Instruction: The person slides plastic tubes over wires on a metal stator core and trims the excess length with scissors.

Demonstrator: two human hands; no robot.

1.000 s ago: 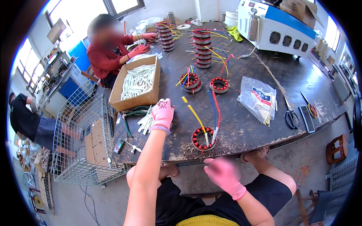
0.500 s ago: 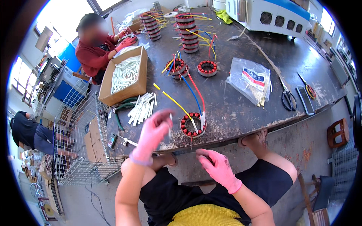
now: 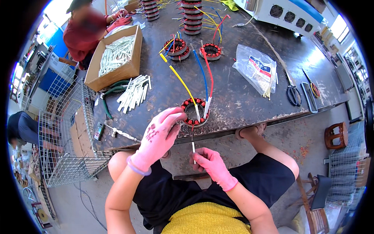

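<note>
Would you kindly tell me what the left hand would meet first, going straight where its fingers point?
The left hand would probably meet the nearest red-wound ring, though depth is unclear.

No legible text, bag label (image 3: 260,67) included

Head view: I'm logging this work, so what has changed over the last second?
The left hand moved from the pile of white tubes, rightward and nearer, to the left side of the near ring. The right hand now grips a white tube. The box and black-handled scissors stayed put.
</note>
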